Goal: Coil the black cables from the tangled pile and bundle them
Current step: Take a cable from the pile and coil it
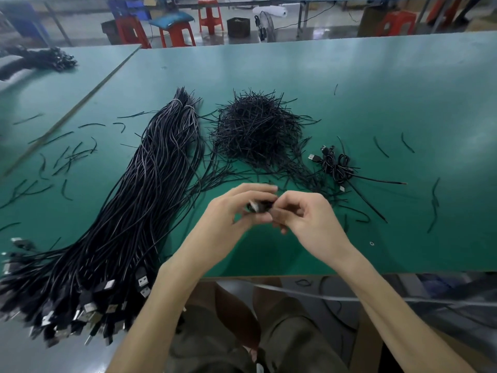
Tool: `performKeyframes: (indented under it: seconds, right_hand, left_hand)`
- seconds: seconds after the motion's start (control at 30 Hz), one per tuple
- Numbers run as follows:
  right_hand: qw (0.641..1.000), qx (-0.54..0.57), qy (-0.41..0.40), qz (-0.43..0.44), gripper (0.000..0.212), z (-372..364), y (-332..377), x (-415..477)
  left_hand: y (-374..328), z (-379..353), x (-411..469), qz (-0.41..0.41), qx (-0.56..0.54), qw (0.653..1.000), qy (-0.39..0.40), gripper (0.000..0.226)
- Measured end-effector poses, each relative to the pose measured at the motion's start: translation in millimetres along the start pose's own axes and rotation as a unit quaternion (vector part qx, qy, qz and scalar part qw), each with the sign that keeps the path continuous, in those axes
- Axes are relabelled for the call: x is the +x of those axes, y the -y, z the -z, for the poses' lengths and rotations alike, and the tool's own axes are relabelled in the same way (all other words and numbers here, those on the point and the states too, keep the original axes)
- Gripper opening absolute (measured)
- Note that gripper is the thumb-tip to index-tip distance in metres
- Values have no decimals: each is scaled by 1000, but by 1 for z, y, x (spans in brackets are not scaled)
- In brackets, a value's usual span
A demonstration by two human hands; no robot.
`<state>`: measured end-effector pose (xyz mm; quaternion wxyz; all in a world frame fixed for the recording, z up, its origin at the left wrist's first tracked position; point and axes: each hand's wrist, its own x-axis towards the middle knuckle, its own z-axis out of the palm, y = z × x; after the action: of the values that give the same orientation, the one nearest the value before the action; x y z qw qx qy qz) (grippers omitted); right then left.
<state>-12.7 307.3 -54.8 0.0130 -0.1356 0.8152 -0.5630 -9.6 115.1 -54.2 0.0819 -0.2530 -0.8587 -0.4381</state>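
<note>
Both hands meet above the green table's near middle. My left hand [236, 208] grips a small coiled black cable [257, 206] with a pale plug end showing. My right hand [306, 214] pinches the same coil from the right; its fingers hide most of it, and the motion blurs it. A long sheaf of straight black USB cables [150, 184] lies on the left, plugs [88, 308] toward the near edge. A mound of short black ties [255, 130] sits behind my hands. Finished coiled cables [336, 164] lie to the right.
Loose short ties [67, 157] are scattered over the green table [376, 90], left and right. A second table at far left carries another dark cable pile [40, 59]. Red stools [177, 33] and a fan [265, 25] stand beyond the far edge.
</note>
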Motion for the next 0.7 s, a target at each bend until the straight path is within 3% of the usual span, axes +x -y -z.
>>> performKeyframes:
  seconds: [0.07,0.33,0.47,0.6,0.7]
  right_hand:
    - [999,-31,-14,5,13,-2,-2,-1]
    - [988,-111,-38,101,9,-10,7,0]
    - [982,-117,-60,136,9,-13,12,-2]
    - [962,-167,-104,190,8,-14,22,-1]
    - [936,-234,-137,226,11,-15,27,3]
  left_hand:
    - [0,0,0,28,12,999,-34,20]
    - [-6,-4,-2,51,-45,996,-63,12]
    - [-7,-5,-2,7,44,995,-87,11]
    - [-19,-4,4,-83,187,965,-163,17]
    - [-23,-2,7,-14,203,965,-168,25]
